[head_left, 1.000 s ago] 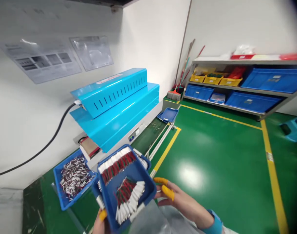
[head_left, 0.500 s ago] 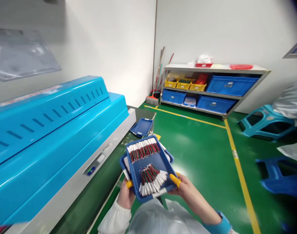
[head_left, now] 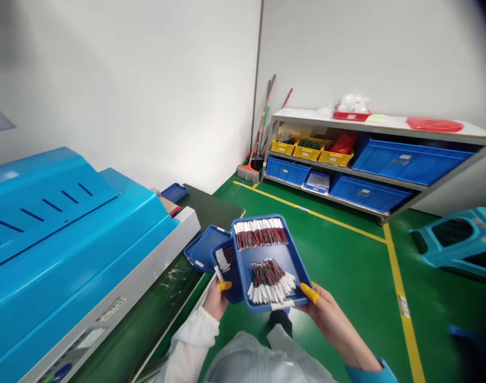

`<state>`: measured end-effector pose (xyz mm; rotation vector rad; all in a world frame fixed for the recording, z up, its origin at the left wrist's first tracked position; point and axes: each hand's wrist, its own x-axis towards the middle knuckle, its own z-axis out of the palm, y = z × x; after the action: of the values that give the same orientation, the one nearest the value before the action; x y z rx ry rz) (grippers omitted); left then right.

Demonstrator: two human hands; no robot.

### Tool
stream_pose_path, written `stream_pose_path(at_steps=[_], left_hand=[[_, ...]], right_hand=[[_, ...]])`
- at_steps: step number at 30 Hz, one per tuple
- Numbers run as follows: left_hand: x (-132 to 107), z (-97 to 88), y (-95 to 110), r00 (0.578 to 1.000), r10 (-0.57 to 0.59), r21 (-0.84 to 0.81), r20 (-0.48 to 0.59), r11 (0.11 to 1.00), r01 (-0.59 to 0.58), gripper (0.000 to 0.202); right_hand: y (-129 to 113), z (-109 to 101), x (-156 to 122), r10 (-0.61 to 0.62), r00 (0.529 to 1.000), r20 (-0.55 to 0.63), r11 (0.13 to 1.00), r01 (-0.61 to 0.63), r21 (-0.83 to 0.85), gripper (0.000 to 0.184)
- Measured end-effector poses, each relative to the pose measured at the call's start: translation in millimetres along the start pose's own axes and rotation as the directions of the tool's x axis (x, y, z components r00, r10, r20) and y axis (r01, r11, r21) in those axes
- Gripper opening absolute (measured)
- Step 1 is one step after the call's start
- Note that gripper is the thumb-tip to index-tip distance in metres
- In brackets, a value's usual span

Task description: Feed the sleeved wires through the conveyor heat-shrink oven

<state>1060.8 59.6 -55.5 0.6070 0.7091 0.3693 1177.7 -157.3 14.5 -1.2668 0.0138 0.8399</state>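
My right hand (head_left: 321,307), a yellow cover on its thumb, grips the near right corner of a blue tray (head_left: 295,261). Two groups of red, green and black wires lie in this tray: a far row (head_left: 262,234) and a fanned near bunch (head_left: 271,282), both with white ends. My left hand (head_left: 214,302), also with a yellow thumb cover, holds a second blue tray (head_left: 235,284) by its near left edge. White-ended wires (head_left: 222,259) show in it; its right part is hidden by the first tray.
Blue trays (head_left: 207,249) lie on the dark green bench (head_left: 203,205), beside a large blue machine (head_left: 87,234). Another blue tray (head_left: 174,191) lies further back. A shelf (head_left: 386,125) with bins, brooms (head_left: 248,171) and a turquoise stool (head_left: 466,234) stand on the green floor.
The two held trays, stacked before, have slid apart sideways, so the lower one now shows more at the left. My hands are further apart, and the view has shifted toward the bench end.
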Motion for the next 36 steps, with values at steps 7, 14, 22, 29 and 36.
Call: stream_pose_path(at_steps=[7,14,22,29,36], left_hand=[[118.7,88.2,-23.0,0.982,0.057,-0.131,-0.180,0.988,-0.081,0.053],[234.9,136.2,-13.4,0.931,0.092,-0.202,-0.354,0.964,-0.172,0.057],[390.0,121.2,20.2,0.818,0.094,-0.280,-0.568,0.912,-0.299,0.054],[477.4,74.6,52.7,0.701,0.038,-0.337,-0.712,0.857,-0.389,0.053],[518.9,35.4,55.7,0.532,-0.120,-0.406,-0.838,0.788,-0.463,0.073]], right_hand=[[-123.1,-121.8,138.6,-0.012,0.998,-0.060,0.994,0.005,-0.111,0.035],[-205.9,-187.3,267.3,0.026,0.997,-0.075,0.976,-0.042,-0.214,0.034],[-240.3,-164.2,437.8,0.111,0.993,-0.049,0.973,-0.119,-0.198,0.036],[-277.0,-68.4,582.2,0.159,0.983,0.088,0.946,-0.126,-0.298,0.037],[-289.3,34.3,677.9,0.295,0.928,0.226,0.918,-0.210,-0.335,0.039]])
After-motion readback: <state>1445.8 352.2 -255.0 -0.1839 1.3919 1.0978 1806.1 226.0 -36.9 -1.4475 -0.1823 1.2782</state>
